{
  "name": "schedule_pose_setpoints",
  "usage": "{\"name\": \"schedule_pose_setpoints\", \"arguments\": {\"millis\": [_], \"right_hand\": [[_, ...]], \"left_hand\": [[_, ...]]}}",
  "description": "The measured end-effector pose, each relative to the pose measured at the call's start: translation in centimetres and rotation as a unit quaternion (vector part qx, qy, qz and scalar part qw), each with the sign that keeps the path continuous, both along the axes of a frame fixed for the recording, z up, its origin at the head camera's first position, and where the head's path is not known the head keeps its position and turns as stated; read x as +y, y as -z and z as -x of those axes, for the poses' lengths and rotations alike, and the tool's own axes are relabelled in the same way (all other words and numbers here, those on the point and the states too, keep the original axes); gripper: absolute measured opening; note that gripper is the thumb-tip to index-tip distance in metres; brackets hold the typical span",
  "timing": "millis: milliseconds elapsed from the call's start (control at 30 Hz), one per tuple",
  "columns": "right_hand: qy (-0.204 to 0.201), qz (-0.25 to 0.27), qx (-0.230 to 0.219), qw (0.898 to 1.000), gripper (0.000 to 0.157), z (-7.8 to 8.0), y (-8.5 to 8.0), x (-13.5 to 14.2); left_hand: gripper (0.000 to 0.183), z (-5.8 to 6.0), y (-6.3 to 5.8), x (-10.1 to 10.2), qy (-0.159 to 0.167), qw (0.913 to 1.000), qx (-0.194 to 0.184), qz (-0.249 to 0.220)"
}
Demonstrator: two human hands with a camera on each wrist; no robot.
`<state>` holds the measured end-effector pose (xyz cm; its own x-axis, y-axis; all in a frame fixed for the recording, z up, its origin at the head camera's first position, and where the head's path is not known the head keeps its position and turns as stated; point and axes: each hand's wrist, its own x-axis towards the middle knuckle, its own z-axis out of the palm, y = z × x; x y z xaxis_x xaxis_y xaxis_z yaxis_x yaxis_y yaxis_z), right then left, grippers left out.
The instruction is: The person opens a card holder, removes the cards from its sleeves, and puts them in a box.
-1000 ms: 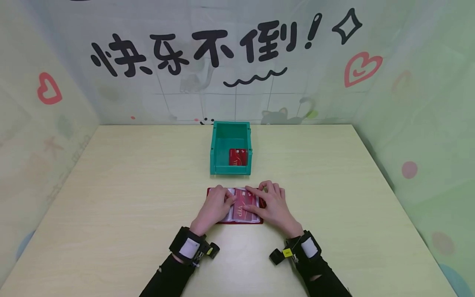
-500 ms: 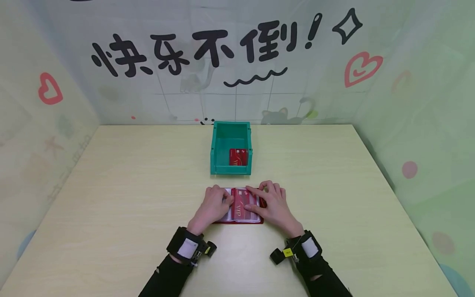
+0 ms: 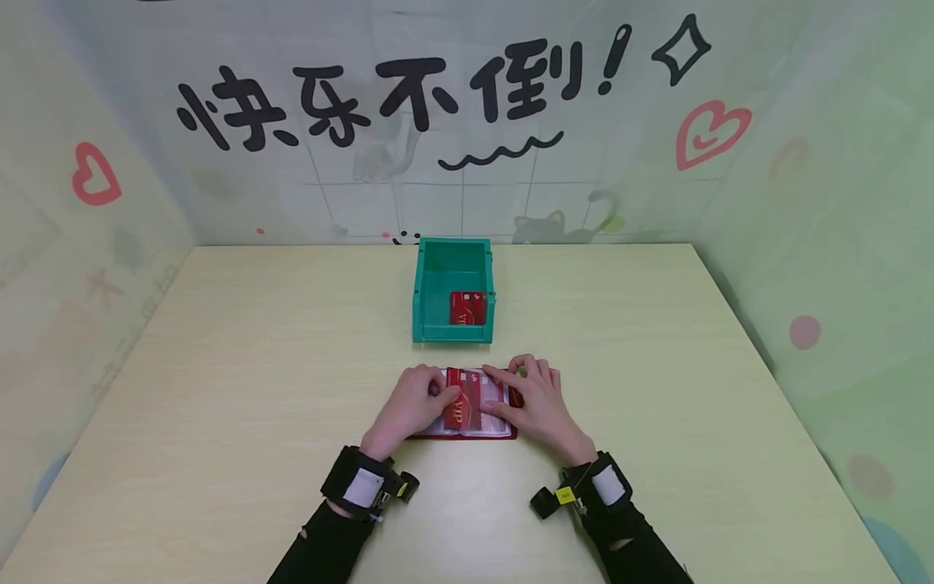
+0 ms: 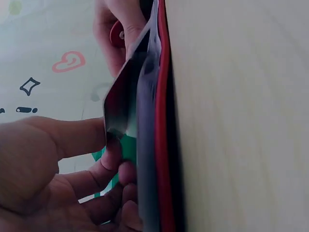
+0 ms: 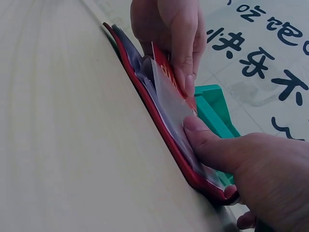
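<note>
A red card holder [image 3: 467, 438] lies spread on the table with its clear sleeves facing up. My left hand [image 3: 404, 410] pinches a red VIP card [image 3: 458, 410] between thumb and fingers; part of the card sticks out of a clear sleeve, and its right part is still under the plastic. With the thumb on that sleeve [image 5: 169, 99], my right hand [image 3: 538, 410] holds the holder's right side, as the right wrist view shows. In the left wrist view the card [image 4: 116, 108] stands tilted up from the pages.
Behind the holder stands a green bin [image 3: 454, 334] with a red card [image 3: 467, 308] inside. The pale wooden table [image 3: 255, 365] reaches back to a printed backdrop [image 3: 328, 186]. Each wrist wears a strapped camera.
My left hand has moved a little to the left, drawing the VIP card leftward, partly out of its sleeve. The right hand has stayed in place on the holder.
</note>
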<state>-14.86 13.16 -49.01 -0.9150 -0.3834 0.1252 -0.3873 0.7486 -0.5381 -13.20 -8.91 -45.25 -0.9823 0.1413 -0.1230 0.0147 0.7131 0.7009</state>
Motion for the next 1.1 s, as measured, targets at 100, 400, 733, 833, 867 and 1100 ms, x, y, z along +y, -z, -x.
{"name": "schedule_pose_setpoints", "arguments": {"millis": [100, 400, 733, 833, 867, 1100], "right_hand": [[0.000, 0.003, -0.004, 1.000, 0.060, 0.0, 0.0, 0.0], [-0.002, 0.010, 0.001, 1.000, 0.060, 0.0, 0.1, 0.0], [-0.005, 0.022, 0.012, 1.000, 0.059, 0.1, 0.3, 0.2], [-0.003, 0.021, 0.007, 1.000, 0.060, 0.1, 0.4, 0.2], [-0.003, 0.021, 0.006, 1.000, 0.060, 0.1, 0.5, 0.3], [-0.006, 0.023, 0.016, 1.000, 0.060, 0.1, 0.4, 0.2]], "left_hand": [[0.016, 0.1, -0.2, -0.6, -0.017, 0.9994, -0.014, -0.028], [0.023, 0.2, -0.9, -0.9, -0.070, 0.9961, -0.036, -0.039], [0.034, 1.3, -2.7, -1.8, -0.079, 0.9948, -0.038, -0.053], [0.040, 2.0, -3.8, -1.7, -0.080, 0.9944, -0.017, -0.067], [0.041, 2.3, -4.0, -1.6, -0.079, 0.9941, -0.008, -0.074], [0.042, 4.8, -4.9, -0.1, -0.077, 0.9835, 0.081, -0.142]]}}
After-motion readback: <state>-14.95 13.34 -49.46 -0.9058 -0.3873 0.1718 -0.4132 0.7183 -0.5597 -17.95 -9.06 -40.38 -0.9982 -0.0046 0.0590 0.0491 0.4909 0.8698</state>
